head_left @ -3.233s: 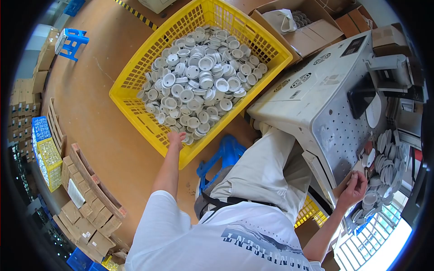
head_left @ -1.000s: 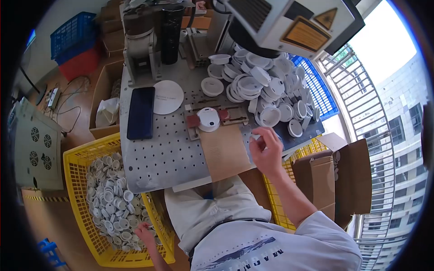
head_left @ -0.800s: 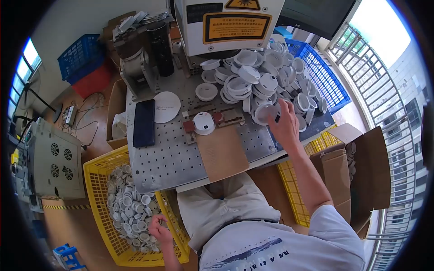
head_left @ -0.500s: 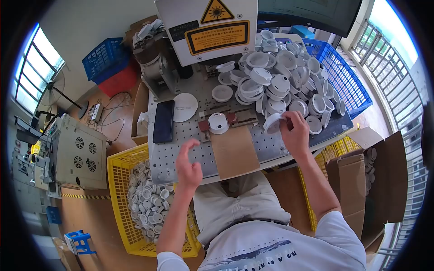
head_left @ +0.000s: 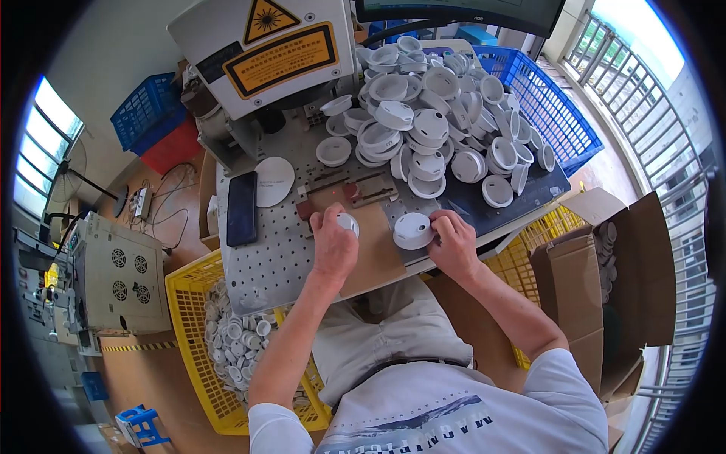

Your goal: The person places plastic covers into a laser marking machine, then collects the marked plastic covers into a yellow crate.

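My left hand [head_left: 336, 244] is closed on a white cup lid [head_left: 349, 224], mostly covered by the fingers, above a brown cardboard sheet [head_left: 380, 261]. My right hand [head_left: 454, 240] pinches another white lid [head_left: 413, 230] by its right edge, with its top and small slot facing up. Just beyond the left hand sits a fixture [head_left: 372, 189] of metal bars and reddish blocks, holding no lid. Behind the right hand, a large heap of white lids [head_left: 429, 127] covers the back right of the perforated metal table [head_left: 249, 284].
A black phone [head_left: 242, 208] and a white disc [head_left: 274, 181] lie on the left of the table. The laser machine head [head_left: 265, 57] overhangs the back. Yellow crate [head_left: 185, 318] with lids stands front left, an open cardboard box [head_left: 567, 284] at right, a blue crate [head_left: 560, 106] behind.
The lid that sat in the fixture is out of it, and my left hand, open before, now grips a lid. My right hand has brought its lid left and nearer. The view has shifted.
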{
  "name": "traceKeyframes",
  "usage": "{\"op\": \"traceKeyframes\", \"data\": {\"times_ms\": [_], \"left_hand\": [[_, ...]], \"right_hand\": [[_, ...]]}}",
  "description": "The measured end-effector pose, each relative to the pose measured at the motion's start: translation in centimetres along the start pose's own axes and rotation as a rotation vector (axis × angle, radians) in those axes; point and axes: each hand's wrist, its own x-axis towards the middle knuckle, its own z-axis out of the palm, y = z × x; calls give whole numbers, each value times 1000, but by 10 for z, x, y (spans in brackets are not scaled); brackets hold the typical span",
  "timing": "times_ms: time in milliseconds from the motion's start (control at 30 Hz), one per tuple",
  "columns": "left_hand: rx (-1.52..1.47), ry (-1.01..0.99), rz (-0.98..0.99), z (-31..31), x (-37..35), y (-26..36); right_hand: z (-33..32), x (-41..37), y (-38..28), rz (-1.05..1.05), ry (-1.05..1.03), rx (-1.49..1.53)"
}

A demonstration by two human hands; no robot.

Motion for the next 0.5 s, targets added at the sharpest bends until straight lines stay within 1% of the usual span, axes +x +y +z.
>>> {"op": "traceKeyframes", "data": {"times_ms": [67, 133, 200, 233, 267, 333, 367, 433, 467, 500], "left_hand": [[-25, -35, 53, -7, -17, 1], [-29, -65, 36, -14, -32, -4], [-30, -91, 17, -25, -48, -14], [-39, -75, -21, -33, -59, -23], [-50, -60, -60, -39, -69, -33], [-6, -22, -119, -51, -88, -58], [32, 12, -163, -53, -96, -64], [9, 29, -220, -56, -99, -64], [-11, 51, -260, -57, -98, -64], [-11, 56, -263, -60, -97, -62]], "right_hand": [[14, 10, -17, 22, -37, 5], [25, 18, -32, 30, -82, 24], [33, 23, -46, 26, -294, -112], [30, 26, -51, 12, -344, -113], [24, 28, -54, 0, -349, -105], [13, 34, -59, -28, -443, -56], [10, 42, -66, -37, -455, -53], [12, 62, -80, -11, -451, 203], [20, 66, -81, -16, -454, 202], [31, 69, -81, -44, -508, 194]]}}
